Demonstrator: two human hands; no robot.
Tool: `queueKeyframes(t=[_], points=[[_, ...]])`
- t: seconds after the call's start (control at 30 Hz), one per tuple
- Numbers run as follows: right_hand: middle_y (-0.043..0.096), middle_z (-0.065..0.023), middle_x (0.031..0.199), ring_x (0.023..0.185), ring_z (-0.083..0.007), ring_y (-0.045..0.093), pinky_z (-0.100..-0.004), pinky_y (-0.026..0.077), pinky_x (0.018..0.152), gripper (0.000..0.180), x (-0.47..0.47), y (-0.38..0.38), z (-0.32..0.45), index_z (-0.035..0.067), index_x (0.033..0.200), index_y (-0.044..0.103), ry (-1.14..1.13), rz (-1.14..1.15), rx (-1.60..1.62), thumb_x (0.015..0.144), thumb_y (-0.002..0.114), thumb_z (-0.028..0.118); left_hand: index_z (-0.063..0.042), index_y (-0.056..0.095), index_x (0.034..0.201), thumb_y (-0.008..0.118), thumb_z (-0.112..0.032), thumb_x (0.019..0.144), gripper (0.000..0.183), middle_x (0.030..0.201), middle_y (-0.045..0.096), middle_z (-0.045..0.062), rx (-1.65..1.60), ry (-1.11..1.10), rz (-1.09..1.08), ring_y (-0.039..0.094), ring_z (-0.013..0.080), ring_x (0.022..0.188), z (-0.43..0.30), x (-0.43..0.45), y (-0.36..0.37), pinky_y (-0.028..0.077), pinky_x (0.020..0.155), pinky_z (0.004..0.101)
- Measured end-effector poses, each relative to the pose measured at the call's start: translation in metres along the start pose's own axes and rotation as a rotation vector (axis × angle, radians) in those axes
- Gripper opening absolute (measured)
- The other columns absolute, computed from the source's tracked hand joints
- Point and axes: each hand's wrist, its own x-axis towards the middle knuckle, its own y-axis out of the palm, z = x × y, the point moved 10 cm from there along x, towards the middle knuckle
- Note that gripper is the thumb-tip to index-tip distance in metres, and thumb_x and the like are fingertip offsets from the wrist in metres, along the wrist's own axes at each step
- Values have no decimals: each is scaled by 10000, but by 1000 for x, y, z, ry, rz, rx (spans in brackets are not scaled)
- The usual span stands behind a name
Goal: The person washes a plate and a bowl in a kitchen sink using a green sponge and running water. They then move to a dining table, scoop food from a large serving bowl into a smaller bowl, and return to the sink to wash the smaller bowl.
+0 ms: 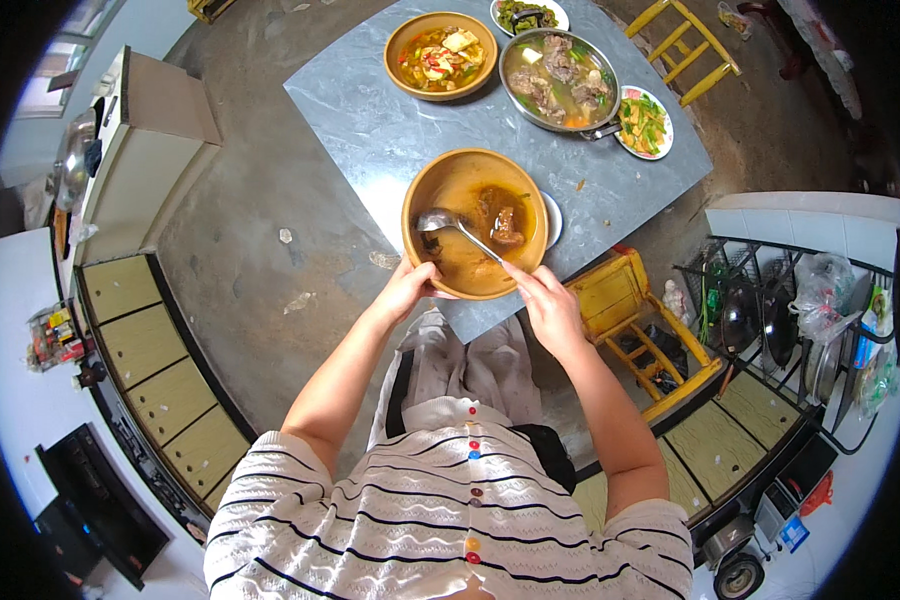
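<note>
My left hand point(407, 290) grips the near left rim of a large tan bowl point(457, 180), thumb over the edge. The bowl is above the near corner of the grey marbled table point(360, 135); whether it rests on the table I cannot tell. Inside are some brown broth and a few chunks of brown meat point(506, 227). In my right hand point(548, 309) is the handle of a metal ladle point(438, 219), whose head lies inside the bowl toward the left. Behind the bowl's right side, a white dish point(552, 217) is mostly hidden.
At the far side stand a tan bowl of soup point(442, 60), a metal pot of meat broth point(559, 79) and plates of greens point(529, 16) and stir-fried vegetables point(643, 124). A yellow wooden chair point(611, 292) is close on my right. Cabinets point(172, 390) line the left.
</note>
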Motion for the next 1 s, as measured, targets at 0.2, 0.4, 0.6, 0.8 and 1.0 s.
queueKeyframes(t=[0.2,0.4,0.6,0.8,1.0], points=[[479,-81,761,644,-268,559,-362,462,575,369,-19,-11,-12,201,1206,628,-31,158,18,862,592,74,-69,267,1307,492,-124,842,519,1143,512,136,29,-14,19,634,289,911,8,5,-2,585,761,472],[453,-68,765,636,-239,543,-348,457,588,427,-40,-44,-30,211,1177,653,-85,161,-233,798,586,27,-85,202,1358,490,-103,820,611,1207,495,149,106,-27,-54,631,300,932,-5,0,5,580,761,452],[472,-54,778,639,-228,546,-347,467,590,462,-37,-43,-19,248,1165,658,-134,92,-146,768,599,18,-91,174,1379,490,-93,815,647,1217,484,164,254,-64,-115,643,316,914,-28,-13,22,582,754,428],[493,-48,799,691,-226,562,-351,488,630,467,-37,-36,-33,259,1198,630,-188,168,-152,792,585,34,-91,154,1386,481,-108,826,649,1175,504,192,269,-86,-192,652,327,897,-38,-21,28,585,745,413],[504,-36,797,719,-208,566,-342,486,658,450,-34,-46,-72,261,1161,637,-290,198,-339,779,537,45,-100,114,1387,494,-95,809,692,1158,508,185,230,-83,-178,667,305,833,-40,-20,30,604,686,382]])
